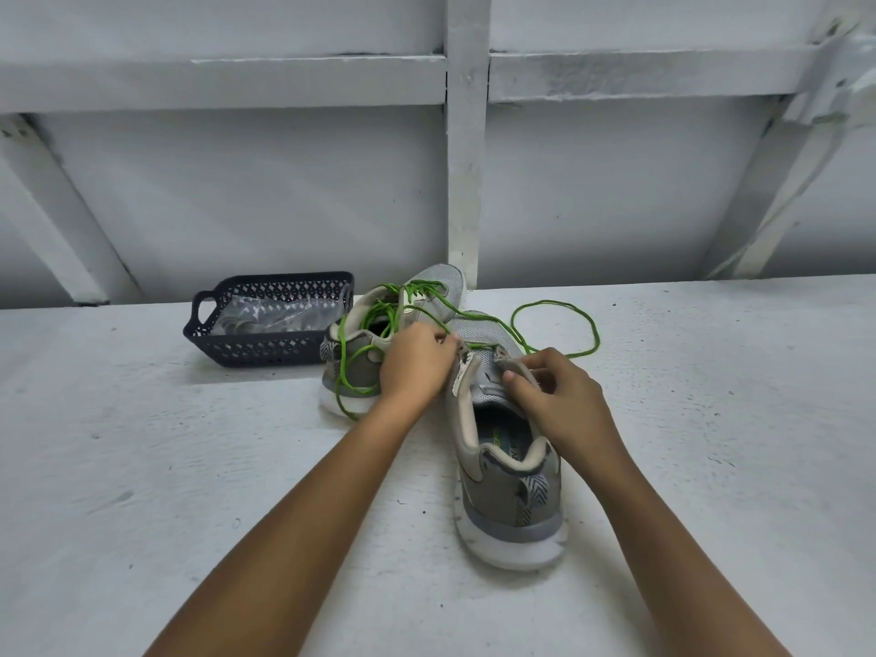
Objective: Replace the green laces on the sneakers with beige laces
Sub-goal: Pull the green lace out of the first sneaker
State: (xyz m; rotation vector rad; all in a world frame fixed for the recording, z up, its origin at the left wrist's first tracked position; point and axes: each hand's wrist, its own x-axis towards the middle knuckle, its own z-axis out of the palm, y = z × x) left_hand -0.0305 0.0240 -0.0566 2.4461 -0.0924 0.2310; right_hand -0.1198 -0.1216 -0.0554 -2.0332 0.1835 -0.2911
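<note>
Roomy white tabletop (pixel 189 467): left hand (pixel 415 360) pinches green lace (pixel 550 302), right hand (pixel 564 400) seemingly grips sneaker (pixel 512 476) edge.

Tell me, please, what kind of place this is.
Probably a plain workshop or storage space, though I cannot be sure: a rough white-painted bench, a painted wall with bare framing beams behind it, and a dark plastic basket beside the far sneaker.
</note>
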